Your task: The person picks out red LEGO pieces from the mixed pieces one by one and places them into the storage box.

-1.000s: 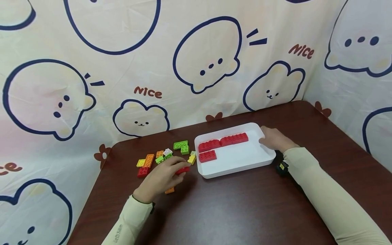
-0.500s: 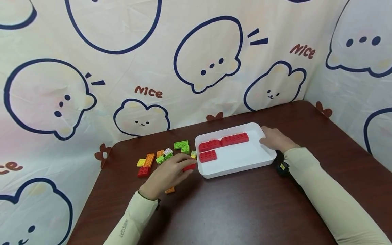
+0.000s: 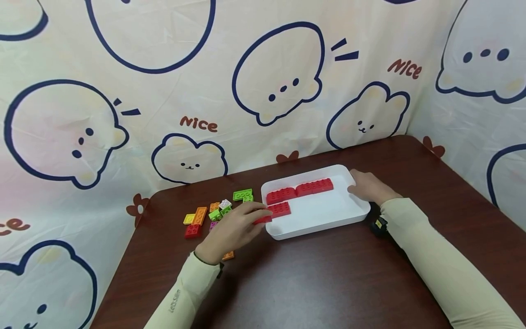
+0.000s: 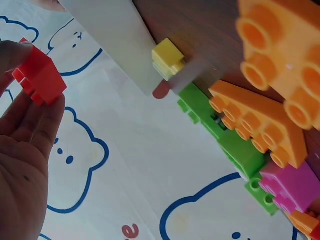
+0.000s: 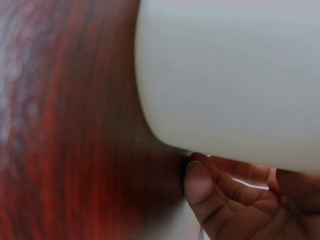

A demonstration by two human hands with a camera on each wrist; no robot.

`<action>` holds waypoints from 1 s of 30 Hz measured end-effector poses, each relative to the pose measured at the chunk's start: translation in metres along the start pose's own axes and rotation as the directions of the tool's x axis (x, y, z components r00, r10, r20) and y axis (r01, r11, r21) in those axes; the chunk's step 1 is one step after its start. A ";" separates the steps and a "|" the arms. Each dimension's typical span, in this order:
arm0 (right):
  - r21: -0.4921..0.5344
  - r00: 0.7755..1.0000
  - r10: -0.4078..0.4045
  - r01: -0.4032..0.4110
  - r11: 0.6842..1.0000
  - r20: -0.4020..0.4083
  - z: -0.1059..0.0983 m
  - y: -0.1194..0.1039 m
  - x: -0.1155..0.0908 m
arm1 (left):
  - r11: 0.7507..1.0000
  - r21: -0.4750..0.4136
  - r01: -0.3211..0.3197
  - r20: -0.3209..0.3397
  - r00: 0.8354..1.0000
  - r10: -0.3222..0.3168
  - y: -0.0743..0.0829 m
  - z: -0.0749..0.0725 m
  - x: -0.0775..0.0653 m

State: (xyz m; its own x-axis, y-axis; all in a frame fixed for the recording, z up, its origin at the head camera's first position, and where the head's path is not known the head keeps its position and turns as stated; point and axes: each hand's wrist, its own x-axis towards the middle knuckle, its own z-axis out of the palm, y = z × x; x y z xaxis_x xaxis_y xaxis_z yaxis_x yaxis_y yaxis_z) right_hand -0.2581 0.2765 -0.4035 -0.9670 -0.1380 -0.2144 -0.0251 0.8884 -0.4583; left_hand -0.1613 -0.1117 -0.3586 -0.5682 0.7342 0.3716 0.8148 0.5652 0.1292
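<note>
My left hand (image 3: 238, 226) pinches a red toy building brick (image 4: 44, 75) between thumb and fingers, at the left rim of a white tray (image 3: 324, 214). In the left wrist view the brick shows whole, studs toward the palm. My right hand (image 3: 370, 186) grips the tray's right end, thumb at the rim; some of its fingers are hidden behind the wall in the right wrist view. Inside the tray, red bricks (image 3: 314, 186) form a row along the far side, and another red brick (image 3: 281, 209) lies in front of them at the left.
Loose bricks lie left of the tray: green (image 3: 242, 194), orange (image 3: 200, 215), yellow (image 3: 189, 219), white, magenta (image 4: 290, 185) and a red one (image 3: 192, 231). An orange brick (image 3: 228, 256) sits nearer, partly behind my left wrist. A printed cloth (image 3: 255, 91) hangs behind the dark table (image 3: 328, 283).
My left hand has moved right with the red brick, from above the loose bricks to the tray's left rim. The right hand and tray have stayed in place.
</note>
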 end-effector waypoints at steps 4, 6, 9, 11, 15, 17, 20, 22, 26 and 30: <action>-0.003 1.000 0.003 -0.003 1.000 -0.002 0.000 0.000 -0.001 | 1.000 -0.016 -0.016 -0.005 1.000 0.016 0.001 0.001 0.006; -0.003 1.000 0.006 -0.006 1.000 0.001 0.000 0.001 -0.001 | 1.000 -0.012 -0.020 -0.006 1.000 0.019 0.002 0.002 0.009; -0.003 1.000 0.006 -0.006 1.000 0.002 0.000 0.001 -0.001 | 1.000 -0.005 -0.018 -0.005 1.000 0.018 0.002 0.003 0.013; -0.004 1.000 0.002 -0.002 1.000 0.000 0.000 0.001 0.000 | 1.000 0.000 -0.014 -0.001 1.000 0.014 0.003 0.004 0.015; -0.012 1.000 -0.009 0.009 1.000 -0.005 0.001 0.001 0.001 | 1.000 0.002 0.003 0.016 1.000 -0.003 0.005 0.005 0.019; -0.017 1.000 -0.008 0.008 1.000 -0.009 0.001 0.001 0.001 | 1.000 0.000 0.010 0.027 1.000 -0.010 0.006 0.005 0.021; -0.020 1.000 0.001 -0.001 1.000 -0.008 0.001 0.001 0.001 | 1.000 -0.007 0.018 0.052 0.998 -0.018 0.008 0.004 0.025; -0.020 1.000 0.005 -0.005 1.000 -0.008 0.001 0.001 0.001 | 1.000 -0.012 0.027 0.070 0.997 -0.027 0.009 0.003 0.029; -0.016 1.000 0.001 -0.002 1.000 -0.011 0.000 0.001 0.000 | 0.998 -0.004 0.066 0.102 0.993 -0.066 0.012 0.003 0.037; -0.004 1.000 0.002 -0.002 1.000 -0.007 0.000 0.001 0.001 | 0.996 0.011 0.090 0.130 0.987 -0.090 0.015 0.004 0.044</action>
State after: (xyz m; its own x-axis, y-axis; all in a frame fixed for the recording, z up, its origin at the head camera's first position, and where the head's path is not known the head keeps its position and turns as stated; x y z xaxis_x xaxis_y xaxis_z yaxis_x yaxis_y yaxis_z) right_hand -0.2585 0.2768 -0.4043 -0.9686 -0.1337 -0.2094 -0.0246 0.8904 -0.4545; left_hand -0.1742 -0.0692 -0.3444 -0.6496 0.7228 0.2357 0.7593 0.6328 0.1518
